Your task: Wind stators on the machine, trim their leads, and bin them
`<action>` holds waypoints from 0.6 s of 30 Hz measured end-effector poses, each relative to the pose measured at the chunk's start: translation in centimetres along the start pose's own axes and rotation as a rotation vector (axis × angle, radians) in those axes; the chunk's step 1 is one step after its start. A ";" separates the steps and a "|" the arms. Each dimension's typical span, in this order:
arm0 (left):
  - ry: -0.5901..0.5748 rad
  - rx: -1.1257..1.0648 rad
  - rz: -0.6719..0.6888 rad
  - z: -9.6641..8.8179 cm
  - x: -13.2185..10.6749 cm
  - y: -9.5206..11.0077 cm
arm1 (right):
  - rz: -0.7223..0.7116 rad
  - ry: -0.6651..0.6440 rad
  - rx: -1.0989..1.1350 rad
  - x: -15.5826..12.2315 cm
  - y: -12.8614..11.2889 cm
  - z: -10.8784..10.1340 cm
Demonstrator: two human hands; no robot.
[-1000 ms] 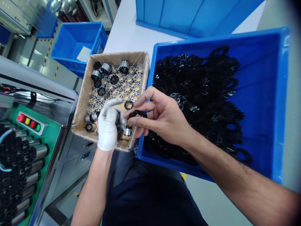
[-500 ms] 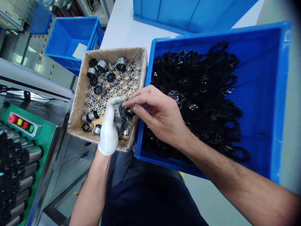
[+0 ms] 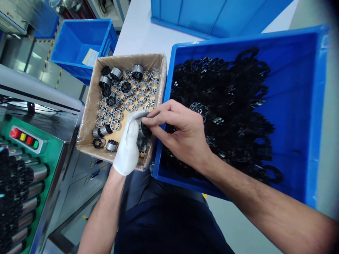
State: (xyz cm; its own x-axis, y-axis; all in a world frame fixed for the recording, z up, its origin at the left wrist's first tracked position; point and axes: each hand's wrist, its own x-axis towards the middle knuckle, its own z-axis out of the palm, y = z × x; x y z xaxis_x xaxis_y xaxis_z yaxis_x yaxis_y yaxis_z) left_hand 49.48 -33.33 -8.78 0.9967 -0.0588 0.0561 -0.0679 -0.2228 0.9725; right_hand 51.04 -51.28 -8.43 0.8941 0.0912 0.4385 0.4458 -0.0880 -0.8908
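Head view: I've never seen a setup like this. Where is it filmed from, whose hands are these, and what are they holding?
One camera, worn on a person's head, looks forward and down. There is no robot: each grip is that person's own hand. The left hand, in a white glove, holds a silver-and-black cylindrical part. The bare right hand has its fingertips at the part's black end; whether they pinch something else is hidden.

Beneath is a plastic-lined brown cardboard box with silver metal rings inside. Beside it, a wide blue plastic tray holds a heap of black ring-shaped pieces. A white tabletop shows behind them.
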 end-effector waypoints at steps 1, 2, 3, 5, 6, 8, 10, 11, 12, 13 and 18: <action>-0.017 -0.022 0.003 0.1 0.0 0.0 | -0.007 0.018 -0.024 -0.1 -0.1 0.3; -0.029 -0.043 0.007 0.1 0.1 0.0 | -0.014 0.032 -0.040 -0.2 -0.1 0.6; -0.030 -0.058 0.021 0.1 0.1 0.1 | -0.026 0.038 -0.044 -0.2 -0.1 0.8; -0.020 -0.041 0.061 -0.2 0.4 0.3 | -0.051 0.005 -0.042 0.3 0.2 0.5; -0.018 0.011 0.073 -0.7 0.5 0.4 | -0.047 -0.017 -0.050 0.7 0.6 -0.1; -0.018 0.233 0.051 -2.1 0.8 0.7 | 0.025 -0.044 -0.154 1.8 1.7 -2.1; 0.024 0.505 -0.014 -3.9 1.1 0.9 | 0.180 -0.085 -0.420 2.8 3.0 -4.5; 0.072 0.595 -0.041 -4.8 1.2 0.8 | 0.260 -0.157 -0.582 3.1 3.5 -5.6; 0.131 0.633 -0.059 -5.6 1.3 0.6 | 0.323 -0.281 -0.736 3.2 4.0 -6.3; 0.195 0.615 -0.063 -6.2 1.3 0.3 | 0.368 -0.430 -0.861 3.3 4.2 -6.7; 0.252 0.150 -0.106 -5.4 1.1 -0.8 | 0.441 -0.776 -1.012 2.6 4.0 -5.1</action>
State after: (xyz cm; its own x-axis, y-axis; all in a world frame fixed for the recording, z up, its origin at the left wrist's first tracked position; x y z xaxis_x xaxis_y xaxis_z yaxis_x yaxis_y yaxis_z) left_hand 50.84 -27.96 -8.30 0.9771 0.2110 0.0284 0.0500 -0.3571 0.9327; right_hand 55.39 -56.47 -10.26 0.8651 0.3694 -0.3394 0.2664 -0.9116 -0.3131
